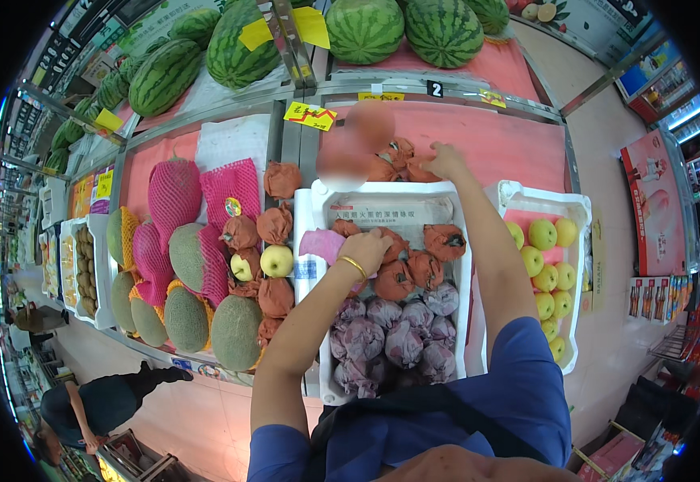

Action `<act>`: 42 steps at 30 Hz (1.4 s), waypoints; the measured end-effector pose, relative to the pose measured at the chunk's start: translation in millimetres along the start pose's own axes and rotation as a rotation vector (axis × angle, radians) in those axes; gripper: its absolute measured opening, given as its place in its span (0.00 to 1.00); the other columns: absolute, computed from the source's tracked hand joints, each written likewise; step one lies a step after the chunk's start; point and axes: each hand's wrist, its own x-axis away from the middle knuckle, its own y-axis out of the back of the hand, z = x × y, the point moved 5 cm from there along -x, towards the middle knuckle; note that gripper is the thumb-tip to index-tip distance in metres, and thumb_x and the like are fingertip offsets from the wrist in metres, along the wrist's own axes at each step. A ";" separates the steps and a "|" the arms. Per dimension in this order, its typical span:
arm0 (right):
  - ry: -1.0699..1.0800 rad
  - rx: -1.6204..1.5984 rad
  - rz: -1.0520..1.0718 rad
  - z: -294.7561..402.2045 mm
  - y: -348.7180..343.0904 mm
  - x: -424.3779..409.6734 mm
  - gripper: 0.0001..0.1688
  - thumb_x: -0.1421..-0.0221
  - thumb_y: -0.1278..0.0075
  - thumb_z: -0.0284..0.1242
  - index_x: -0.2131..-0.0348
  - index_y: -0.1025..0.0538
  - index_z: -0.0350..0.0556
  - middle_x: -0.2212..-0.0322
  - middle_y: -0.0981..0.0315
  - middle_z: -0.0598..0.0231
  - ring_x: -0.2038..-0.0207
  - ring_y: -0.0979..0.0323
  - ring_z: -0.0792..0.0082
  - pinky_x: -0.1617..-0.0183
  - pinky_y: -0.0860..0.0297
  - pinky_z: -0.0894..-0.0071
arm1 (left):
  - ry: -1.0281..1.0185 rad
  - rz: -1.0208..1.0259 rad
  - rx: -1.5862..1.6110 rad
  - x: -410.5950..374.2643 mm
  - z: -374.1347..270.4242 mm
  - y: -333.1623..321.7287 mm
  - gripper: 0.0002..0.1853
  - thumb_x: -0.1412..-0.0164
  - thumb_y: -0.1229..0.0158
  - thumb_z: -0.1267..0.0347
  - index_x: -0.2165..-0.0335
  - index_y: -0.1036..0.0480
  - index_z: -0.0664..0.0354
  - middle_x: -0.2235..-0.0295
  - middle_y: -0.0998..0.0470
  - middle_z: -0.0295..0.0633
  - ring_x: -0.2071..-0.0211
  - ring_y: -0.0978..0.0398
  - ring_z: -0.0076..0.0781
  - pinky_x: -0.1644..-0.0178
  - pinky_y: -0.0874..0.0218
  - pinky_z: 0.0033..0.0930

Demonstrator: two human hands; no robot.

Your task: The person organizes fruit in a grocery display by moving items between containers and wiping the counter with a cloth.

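A white foam box (460, 313) stands before me, lined in part with printed paper (395, 212). My left hand (369, 250) reaches into it, fingers bent over a fruit wrapped in orange-brown paper (393, 244). A pink cloth or sheet (321, 244) lies over the box's left rim, beside that hand. More orange-brown wrapped fruits (394, 279) sit around it, with purple-wrapped fruits (364, 339) at the near end. Beyond the box, my right hand (448, 161) is at another orange-brown wrapped fruit (421, 170) on the pink display sheet (494, 138); its grip is unclear.
Netted melons (188, 322) and loose wrapped fruits (276, 297) lie to the left. A second foam box (580, 241) holds yellow-green apples (542, 234) on the right. Metal rails (476, 93) and watermelons (444, 30) rise behind. A person (94, 403) stands at lower left.
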 end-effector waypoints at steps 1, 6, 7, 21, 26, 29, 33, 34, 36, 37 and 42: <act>0.011 0.066 0.073 -3.0 -15.6 -10.9 0.46 0.64 0.37 0.45 0.48 0.31 0.42 0.52 0.29 0.50 0.50 0.30 0.50 0.47 0.32 0.58 | 0.005 -0.015 0.013 0.4 -0.7 4.2 0.09 0.45 0.47 0.68 0.63 0.28 0.51 0.65 0.26 0.45 0.66 0.23 0.47 0.64 0.30 0.47; 0.075 0.098 0.259 0.3 -49.2 -28.5 0.58 0.76 0.33 0.46 0.44 0.34 0.40 0.55 0.28 0.44 0.50 0.29 0.50 0.48 0.32 0.59 | 0.064 -0.061 0.080 3.4 2.8 -3.5 0.09 0.46 0.46 0.69 0.63 0.27 0.50 0.63 0.26 0.45 0.66 0.23 0.47 0.64 0.30 0.48; 0.071 0.091 0.272 -0.4 -47.4 -28.2 0.58 0.76 0.33 0.45 0.45 0.34 0.41 0.55 0.28 0.44 0.50 0.29 0.51 0.48 0.32 0.59 | 0.074 -0.074 0.092 4.1 3.2 -6.9 0.10 0.46 0.46 0.68 0.63 0.27 0.50 0.62 0.26 0.45 0.66 0.23 0.47 0.64 0.30 0.48; 0.352 -0.462 0.260 76.0 45.5 124.9 0.46 0.70 0.33 0.38 0.49 0.32 0.47 0.56 0.28 0.51 0.55 0.27 0.52 0.51 0.30 0.59 | 0.095 -0.030 0.089 0.1 6.4 -14.6 0.11 0.47 0.45 0.69 0.62 0.25 0.49 0.61 0.25 0.43 0.63 0.22 0.45 0.61 0.29 0.45; 0.262 0.357 0.148 87.1 -4.3 153.3 0.48 0.70 0.32 0.39 0.47 0.33 0.50 0.57 0.30 0.51 0.53 0.29 0.53 0.51 0.30 0.57 | 0.080 -0.045 0.059 -1.1 -4.5 -1.3 0.10 0.46 0.47 0.70 0.63 0.24 0.52 0.61 0.25 0.45 0.61 0.22 0.45 0.60 0.29 0.45; 0.280 0.458 0.093 86.1 -25.2 152.2 0.48 0.70 0.32 0.39 0.48 0.33 0.47 0.57 0.31 0.51 0.52 0.31 0.49 0.49 0.32 0.57 | 0.084 -0.051 0.040 0.7 -7.6 -3.2 0.11 0.45 0.47 0.69 0.62 0.25 0.53 0.59 0.26 0.47 0.61 0.22 0.45 0.60 0.29 0.44; 0.370 0.302 0.137 76.0 -26.4 142.3 0.48 0.69 0.32 0.39 0.47 0.34 0.47 0.53 0.32 0.49 0.51 0.32 0.46 0.46 0.34 0.57 | 0.117 -0.110 0.050 10.8 -4.1 -12.9 0.17 0.45 0.48 0.69 0.55 0.28 0.52 0.56 0.27 0.47 0.61 0.22 0.45 0.60 0.29 0.45; 0.401 0.261 0.124 70.0 -23.6 140.8 0.48 0.68 0.33 0.39 0.47 0.34 0.46 0.52 0.32 0.49 0.51 0.32 0.45 0.46 0.34 0.57 | 0.127 -0.123 0.059 13.9 -6.1 -9.9 0.19 0.45 0.48 0.69 0.53 0.30 0.52 0.56 0.28 0.47 0.61 0.23 0.45 0.61 0.29 0.45; 0.473 -0.015 0.198 62.8 -35.0 140.0 0.46 0.68 0.34 0.40 0.48 0.33 0.50 0.53 0.31 0.49 0.51 0.31 0.47 0.47 0.34 0.56 | 0.150 -0.150 0.077 21.2 -13.2 -1.3 0.22 0.45 0.48 0.69 0.49 0.33 0.51 0.56 0.28 0.47 0.62 0.23 0.45 0.62 0.29 0.45; 0.519 -0.162 0.240 65.9 -40.8 136.9 0.45 0.68 0.34 0.40 0.48 0.32 0.51 0.53 0.31 0.48 0.51 0.31 0.48 0.47 0.33 0.55 | 0.136 -0.175 0.087 28.5 -20.1 13.3 0.23 0.45 0.47 0.69 0.49 0.34 0.51 0.57 0.28 0.46 0.62 0.23 0.45 0.63 0.29 0.45; 0.339 0.098 0.272 70.0 -43.5 136.4 0.44 0.67 0.35 0.40 0.48 0.33 0.51 0.53 0.31 0.46 0.50 0.32 0.47 0.46 0.34 0.55 | 0.051 -0.305 0.141 80.7 -61.4 50.4 0.23 0.46 0.45 0.66 0.50 0.34 0.52 0.65 0.28 0.41 0.66 0.23 0.40 0.67 0.30 0.41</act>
